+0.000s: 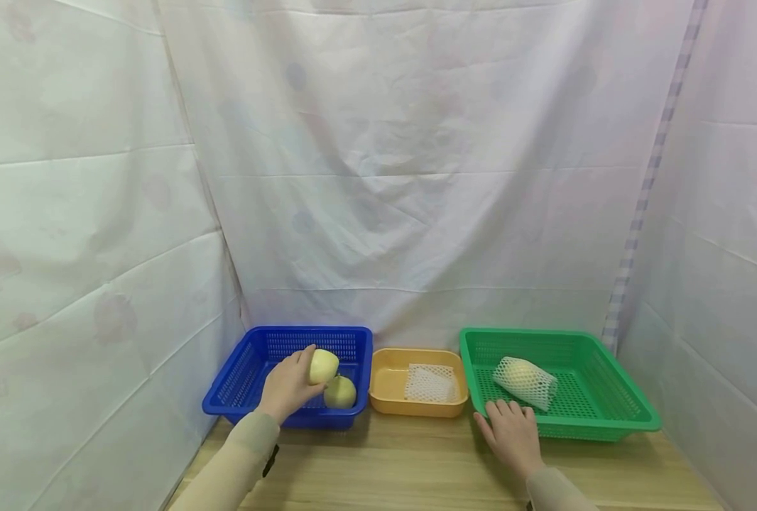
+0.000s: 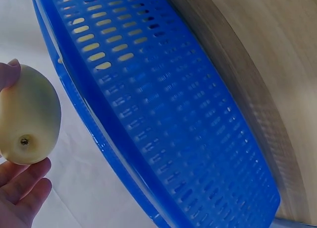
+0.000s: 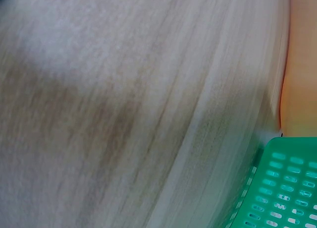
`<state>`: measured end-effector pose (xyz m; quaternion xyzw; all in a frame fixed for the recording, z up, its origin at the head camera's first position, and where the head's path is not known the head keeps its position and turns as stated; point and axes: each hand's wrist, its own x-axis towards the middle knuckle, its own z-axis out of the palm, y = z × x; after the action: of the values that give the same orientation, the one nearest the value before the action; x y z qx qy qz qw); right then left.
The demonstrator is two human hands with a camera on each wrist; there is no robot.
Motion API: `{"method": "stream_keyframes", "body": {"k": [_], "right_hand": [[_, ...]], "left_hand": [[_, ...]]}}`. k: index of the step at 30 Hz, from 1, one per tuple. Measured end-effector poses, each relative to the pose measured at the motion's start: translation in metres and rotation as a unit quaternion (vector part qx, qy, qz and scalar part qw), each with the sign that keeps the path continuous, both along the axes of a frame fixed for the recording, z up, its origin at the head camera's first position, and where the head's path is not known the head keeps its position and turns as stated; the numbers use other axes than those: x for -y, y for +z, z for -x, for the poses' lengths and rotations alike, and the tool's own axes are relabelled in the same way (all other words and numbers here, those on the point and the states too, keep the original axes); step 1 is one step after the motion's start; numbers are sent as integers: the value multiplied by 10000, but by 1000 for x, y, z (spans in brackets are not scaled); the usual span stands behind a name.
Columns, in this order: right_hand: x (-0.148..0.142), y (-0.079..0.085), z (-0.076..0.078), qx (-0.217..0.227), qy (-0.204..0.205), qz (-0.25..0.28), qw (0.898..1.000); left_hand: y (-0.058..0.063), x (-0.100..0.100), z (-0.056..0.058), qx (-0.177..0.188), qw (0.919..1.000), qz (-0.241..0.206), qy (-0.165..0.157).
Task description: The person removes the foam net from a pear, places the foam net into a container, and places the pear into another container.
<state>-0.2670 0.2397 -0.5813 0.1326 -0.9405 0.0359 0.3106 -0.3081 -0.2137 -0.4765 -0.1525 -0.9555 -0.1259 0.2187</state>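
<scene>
My left hand (image 1: 287, 387) holds a pale yellow-green pear (image 1: 324, 367) above the blue basket (image 1: 225, 397), gripping it between thumb and fingers. In the left wrist view, this pear (image 2: 32, 116) shows a small dark dimple on its skin. Below it, a second pear (image 1: 340, 392) sits inside the blue basket. My right hand (image 1: 511, 434) lies at the front left rim of the green basket (image 1: 608, 424), its fingers loosely extended and holding nothing. Inside that basket is a pale fruit in a white foam net sleeve (image 1: 527, 382). The right hand is out of the right wrist view.
Between the two baskets stands a shallow orange tray (image 1: 385, 407) with flat white foam nets (image 1: 429, 383) in it. All three containers stand on a wood-grain table (image 1: 391, 468). White cloth (image 1: 378, 177) hangs behind and along both sides.
</scene>
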Motion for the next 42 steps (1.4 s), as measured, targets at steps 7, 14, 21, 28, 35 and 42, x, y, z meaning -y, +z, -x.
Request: {"method": "stream_keyframes", "body": {"k": [7, 14, 21, 28, 35, 42], "right_hand": [[0, 0, 0, -12, 8, -2, 10000], [0, 0, 0, -39, 17, 2, 10000], [-1, -1, 1, -38, 0, -12, 10000], [-1, -3, 2, -84, 20, -15, 10000], [-2, -4, 1, -28, 9, -15, 10000], [0, -2, 0, -69, 29, 51, 10000]], "left_hand": [[-5, 6, 3, 74, 9999, -106, 101], [-11, 9, 3, 185, 9993, -237, 219], [-16, 12, 6, 265, 9988, -219, 343], [-18, 12, 7, 446, 9974, -350, 451], [-19, 11, 5, 574, 9962, -363, 549], [-20, 12, 7, 767, 9945, -360, 615]]}}
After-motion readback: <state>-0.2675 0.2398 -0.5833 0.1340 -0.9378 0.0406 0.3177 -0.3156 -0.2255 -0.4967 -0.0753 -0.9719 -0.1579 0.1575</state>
